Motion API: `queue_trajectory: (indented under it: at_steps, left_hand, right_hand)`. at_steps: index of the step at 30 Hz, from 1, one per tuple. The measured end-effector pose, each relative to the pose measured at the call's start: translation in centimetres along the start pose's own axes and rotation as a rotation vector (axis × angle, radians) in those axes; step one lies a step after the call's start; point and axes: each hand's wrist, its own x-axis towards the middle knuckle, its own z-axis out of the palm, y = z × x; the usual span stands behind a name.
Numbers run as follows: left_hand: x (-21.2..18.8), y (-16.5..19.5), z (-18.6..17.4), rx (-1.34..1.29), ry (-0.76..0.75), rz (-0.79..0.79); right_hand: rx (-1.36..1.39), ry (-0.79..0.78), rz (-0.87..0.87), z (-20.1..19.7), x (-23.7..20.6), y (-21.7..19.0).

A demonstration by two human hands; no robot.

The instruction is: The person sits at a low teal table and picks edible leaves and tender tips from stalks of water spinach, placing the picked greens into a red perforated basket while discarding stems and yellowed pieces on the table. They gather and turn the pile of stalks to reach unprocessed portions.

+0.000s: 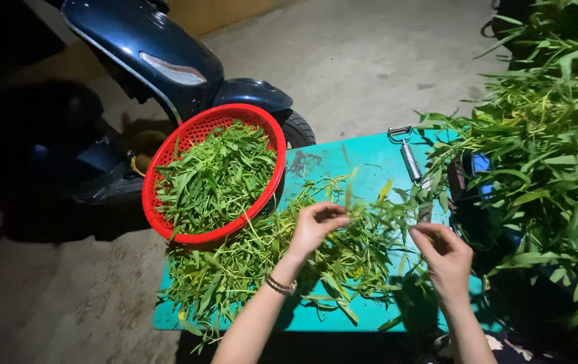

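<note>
My left hand (317, 224) is pinched on a leafy green stem (377, 205) above the teal table (343, 162). My right hand (445, 253) grips the other end of the same stem, fingers closed. Beneath both hands lies a loose heap of green stems and leaves (248, 263) spread over the table. A red plastic basket (167, 152) at the table's left corner holds picked green leaves (215, 178). A thin bracelet circles my left wrist.
A metal peeler (407, 154) lies at the table's far edge. A large bundle of leafy greens (552, 148) rises at the right, over a dark container. A dark blue scooter (161, 61) stands behind the basket on a concrete floor.
</note>
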Motion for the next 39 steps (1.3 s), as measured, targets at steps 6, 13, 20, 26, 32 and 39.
queue_trajectory:
  at_steps: [6,13,20,26,32,39]
  left_hand:
    - [-1.4,0.3,2.6,-0.029,-0.054,0.014]
    - [-1.9,-0.7,3.2,-0.17,-0.085,-0.094]
    - [-2.8,0.6,3.8,-0.013,-0.111,-0.015]
    - [-3.7,1.0,4.3,0.145,-0.138,-0.005]
    - [-2.6,-0.5,3.4,-0.084,-0.046,-0.046]
    - [-2.9,-1.2,2.6,0.029,-0.055,-0.069]
  right_hand:
    - [-0.452,-0.147,-0.276,3.9,0.5,-3.3]
    - [-0.789,-0.207,-0.558,4.0,-0.4,-3.0]
    - [-0.833,-0.179,-0.6,3.5,-0.8,-2.0]
    - [-0.375,-0.047,-0.406,3.5,-1.1,0.5]
    - [0.513,0.169,0.311,0.0,1.1,1.5]
    - [0.257,-0.059,0.093,1.1,0.9,0.5]
